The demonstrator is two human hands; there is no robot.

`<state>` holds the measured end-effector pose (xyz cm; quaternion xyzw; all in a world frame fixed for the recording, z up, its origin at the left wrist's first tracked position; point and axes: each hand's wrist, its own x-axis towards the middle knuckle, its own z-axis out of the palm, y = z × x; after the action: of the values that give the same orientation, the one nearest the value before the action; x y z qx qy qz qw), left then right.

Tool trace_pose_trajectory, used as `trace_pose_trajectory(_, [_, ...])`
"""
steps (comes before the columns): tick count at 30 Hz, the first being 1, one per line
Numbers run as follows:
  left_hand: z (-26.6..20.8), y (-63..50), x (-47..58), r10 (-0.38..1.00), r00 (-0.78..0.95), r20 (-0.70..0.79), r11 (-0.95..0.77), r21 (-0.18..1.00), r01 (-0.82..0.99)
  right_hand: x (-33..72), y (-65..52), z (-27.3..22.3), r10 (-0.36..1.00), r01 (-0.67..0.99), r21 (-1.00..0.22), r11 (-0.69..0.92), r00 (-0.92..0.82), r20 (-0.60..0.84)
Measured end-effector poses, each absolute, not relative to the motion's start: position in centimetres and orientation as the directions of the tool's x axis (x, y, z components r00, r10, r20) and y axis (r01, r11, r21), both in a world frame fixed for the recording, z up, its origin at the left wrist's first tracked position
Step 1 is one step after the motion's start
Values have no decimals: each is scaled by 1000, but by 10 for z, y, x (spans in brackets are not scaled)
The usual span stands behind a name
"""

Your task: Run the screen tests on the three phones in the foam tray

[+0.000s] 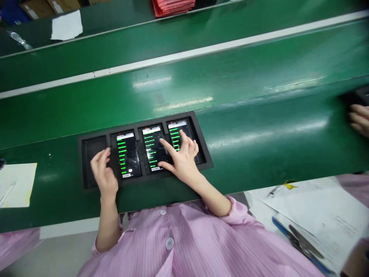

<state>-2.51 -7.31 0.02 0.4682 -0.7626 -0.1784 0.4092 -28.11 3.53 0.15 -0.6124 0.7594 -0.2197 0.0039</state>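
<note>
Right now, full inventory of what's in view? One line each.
black four-slot tray: 1, on green belt, leftmost slot bare
black phones with green screen text: 3, in tray's other slots
green conveyor belt: 1, across frame
white paper sheet: 1, left on belt
papers and blue clipboard: right foreground
red stack: 1, top edge
co-worker's hand: 1, right edge
left hand: over tray's left slots
right hand: fingers on the two right phones

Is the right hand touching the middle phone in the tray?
Touching. In the head view, the right hand lies over the middle phone, its forefinger and thumb resting on the lit screen with no gap visible.
</note>
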Motion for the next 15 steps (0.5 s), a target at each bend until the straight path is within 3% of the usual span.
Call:
trace_pose_trajectory(3, [-5,-65,-21,-740,98,666,511,650,-562,-283,47,-6,-840,-875,-470,-116,-167,517])
trace_pose_trajectory(6, [-8,-63,-20,-726,180,664,518,700,-492,-283,52,-12,-767,-845,-428,-321,-32,640])
trace_pose_trajectory(11, [-8,-67,-20,-820,97,564,484,773,-410,-279,50,-11,-860,-908,-342,-240,35,510])
trace_pose_trajectory(15, [-4,-64,-18,-906,-34,422,360,725,-586,-278,50,-12,-922,-926,-289,-242,126,367])
